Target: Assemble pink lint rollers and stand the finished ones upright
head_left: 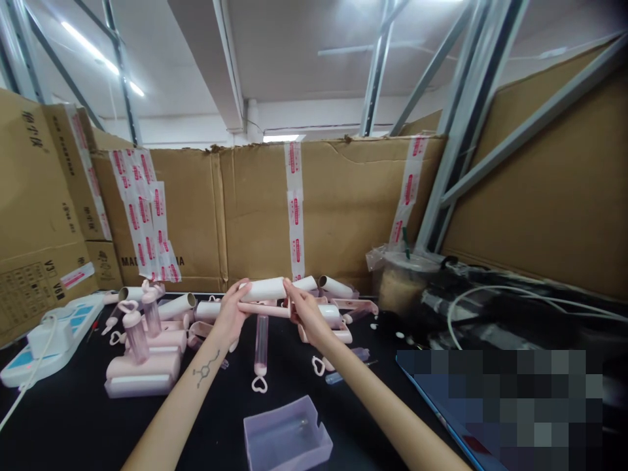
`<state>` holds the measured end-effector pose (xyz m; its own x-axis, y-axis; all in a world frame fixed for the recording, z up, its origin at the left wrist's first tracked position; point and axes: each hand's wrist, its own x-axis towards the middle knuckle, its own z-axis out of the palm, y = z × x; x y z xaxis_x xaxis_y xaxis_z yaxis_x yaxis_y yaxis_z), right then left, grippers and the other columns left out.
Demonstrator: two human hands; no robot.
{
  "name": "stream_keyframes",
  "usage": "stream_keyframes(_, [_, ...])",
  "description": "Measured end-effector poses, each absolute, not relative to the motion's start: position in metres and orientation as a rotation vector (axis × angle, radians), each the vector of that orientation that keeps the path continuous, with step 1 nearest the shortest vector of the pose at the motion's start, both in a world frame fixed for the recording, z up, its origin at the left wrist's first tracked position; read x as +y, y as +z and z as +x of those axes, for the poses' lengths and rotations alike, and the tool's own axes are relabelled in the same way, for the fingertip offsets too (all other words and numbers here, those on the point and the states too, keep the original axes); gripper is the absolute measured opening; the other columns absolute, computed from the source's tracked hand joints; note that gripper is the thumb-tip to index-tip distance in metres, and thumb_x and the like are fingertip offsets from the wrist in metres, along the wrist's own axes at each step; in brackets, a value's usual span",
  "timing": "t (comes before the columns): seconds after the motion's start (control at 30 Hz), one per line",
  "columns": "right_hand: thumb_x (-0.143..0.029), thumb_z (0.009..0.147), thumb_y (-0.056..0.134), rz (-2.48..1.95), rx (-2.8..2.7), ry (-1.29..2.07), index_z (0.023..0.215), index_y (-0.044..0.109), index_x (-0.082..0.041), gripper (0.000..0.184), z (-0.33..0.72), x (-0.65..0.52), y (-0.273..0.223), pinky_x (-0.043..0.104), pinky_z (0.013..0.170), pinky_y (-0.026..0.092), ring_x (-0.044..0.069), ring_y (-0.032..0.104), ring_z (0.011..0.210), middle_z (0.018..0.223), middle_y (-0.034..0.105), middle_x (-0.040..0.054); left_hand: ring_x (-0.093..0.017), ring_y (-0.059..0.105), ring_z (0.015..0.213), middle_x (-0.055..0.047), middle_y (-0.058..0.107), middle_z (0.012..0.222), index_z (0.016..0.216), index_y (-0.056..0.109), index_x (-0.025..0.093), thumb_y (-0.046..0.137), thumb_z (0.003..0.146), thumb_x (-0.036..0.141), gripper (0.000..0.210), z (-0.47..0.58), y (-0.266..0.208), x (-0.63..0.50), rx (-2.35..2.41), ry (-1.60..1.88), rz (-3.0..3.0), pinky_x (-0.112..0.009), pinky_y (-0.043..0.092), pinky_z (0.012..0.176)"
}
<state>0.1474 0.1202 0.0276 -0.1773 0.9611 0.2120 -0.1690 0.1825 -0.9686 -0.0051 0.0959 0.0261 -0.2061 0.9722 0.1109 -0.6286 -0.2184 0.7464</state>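
Observation:
Between my two hands is a lint roller, its white roll [265,289] lying along a pale pink frame [267,309]. My left hand [232,315] is closed around the left end of roll and frame. At the right end, my right hand [305,310] grips the roll and the frame's side arm with thumb and fingers. Below the frame is a clear pinkish handle [261,343] with a heart-shaped ring [260,384]; I cannot tell whether it joins the held frame. Nearest me on the black table sits a translucent purple cover [287,438], open side up.
Pink lint rollers [142,373] stand at the left, with loose white rolls [176,306] behind. A power strip [78,327] lies far left. At the right are a drink cup [401,281], cables and a blue-edged, blurred-out flat object [441,418]. Cardboard walls [255,209] enclose the back.

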Motion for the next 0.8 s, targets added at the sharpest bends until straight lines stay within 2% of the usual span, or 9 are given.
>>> stream_keyframes(0.13, [-0.064,0.07,0.051,-0.917,-1.391,1.158,0.081,0.048,-0.022,0.044,0.167,0.105,0.035,0.024,0.046,0.042,0.013,0.049,0.054,0.064,0.048,-0.0025,-0.016,0.062,0.078,-0.002,0.063,0.09,0.095,0.057,0.019,0.073,0.061,0.026,0.038,-0.009,0.029,0.092,0.661,1.861,0.744,-0.028,0.049,0.07])
stream_keyframes(0.2, [-0.056,0.057,0.069,-0.923,-1.557,1.081,0.083,0.051,-0.022,0.047,0.184,0.084,0.043,0.026,0.059,0.046,0.015,0.052,0.067,0.073,0.053,-0.0011,-0.016,0.061,0.082,-0.002,0.062,0.093,0.096,0.056,0.019,0.073,0.062,0.028,0.039,-0.014,0.034,0.088,0.646,1.934,0.76,-0.029,0.048,0.074])
stream_keyframes(0.3, [-0.05,0.033,0.081,-0.791,-2.549,0.859,0.093,0.059,-0.023,0.07,0.202,0.05,0.049,0.03,0.074,0.044,0.022,0.054,0.084,0.093,0.058,0.002,-0.018,0.061,0.087,-0.003,0.062,0.093,0.096,0.056,0.019,0.072,0.063,0.029,0.038,-0.025,0.045,0.081,0.6,2.038,0.787,-0.031,0.047,0.078])
stream_keyframes(0.37, [-0.05,0.035,0.08,-0.829,-2.907,0.807,0.103,0.059,-0.024,0.076,0.202,0.036,0.047,0.03,0.069,0.045,0.023,0.056,0.08,0.093,0.06,0.0029,-0.02,0.061,0.089,-0.004,0.063,0.092,0.095,0.056,0.019,0.071,0.065,0.03,0.036,-0.034,0.054,0.073,0.547,2.083,0.791,-0.034,0.047,0.08])
stream_keyframes(0.43, [-0.051,0.042,0.076,-0.859,-3.051,0.711,0.103,0.061,-0.022,0.069,0.195,0.036,0.042,0.031,0.067,0.045,0.024,0.058,0.08,0.091,0.061,0.0046,-0.02,0.061,0.09,-0.003,0.064,0.091,0.093,0.056,0.019,0.071,0.066,0.03,0.033,-0.039,0.063,0.066,0.488,2.107,0.78,-0.035,0.046,0.082])
stream_keyframes(0.5, [-0.047,0.049,0.074,-0.869,-3.051,0.572,0.101,0.063,-0.018,0.06,0.187,0.048,0.036,0.033,0.07,0.045,0.027,0.057,0.086,0.093,0.061,0.0076,-0.02,0.062,0.091,-0.003,0.065,0.09,0.091,0.057,0.019,0.071,0.067,0.028,0.03,-0.04,0.069,0.059,0.448,2.115,0.774,-0.036,0.045,0.085])
stream_keyframes(0.6, [-0.035,0.057,0.071,-1.006,-2.868,0.433,0.113,0.056,-0.013,0.062,0.186,0.077,0.028,0.039,0.082,0.042,0.031,0.054,0.098,0.104,0.059,0.0135,-0.02,0.062,0.091,-0.003,0.065,0.092,0.092,0.056,0.019,0.07,0.068,0.028,0.029,-0.03,0.072,0.053,0.448,2.08,0.793,-0.036,0.046,0.084])
stream_keyframes(0.7, [-0.027,0.056,0.07,-1.047,-2.626,0.44,0.124,0.044,-0.01,0.075,0.198,0.101,0.025,0.044,0.097,0.032,0.034,0.04,0.118,0.125,0.047,0.0185,-0.02,0.063,0.087,-0.003,0.065,0.091,0.093,0.055,0.02,0.07,0.068,0.029,0.031,-0.015,0.068,0.05,0.487,2.011,0.804,-0.035,0.048,0.079])
stream_keyframes(0.8, [-0.027,0.059,0.066,-0.848,-2.343,0.631,0.133,0.03,-0.016,0.083,0.211,0.111,0.029,0.042,0.104,0.023,0.029,0.026,0.129,0.138,0.032,0.0151,-0.021,0.064,0.084,-0.004,0.065,0.091,0.096,0.053,0.02,0.07,0.068,0.031,0.035,-0.002,0.056,0.049,0.543,1.922,0.811,-0.034,0.049,0.076])
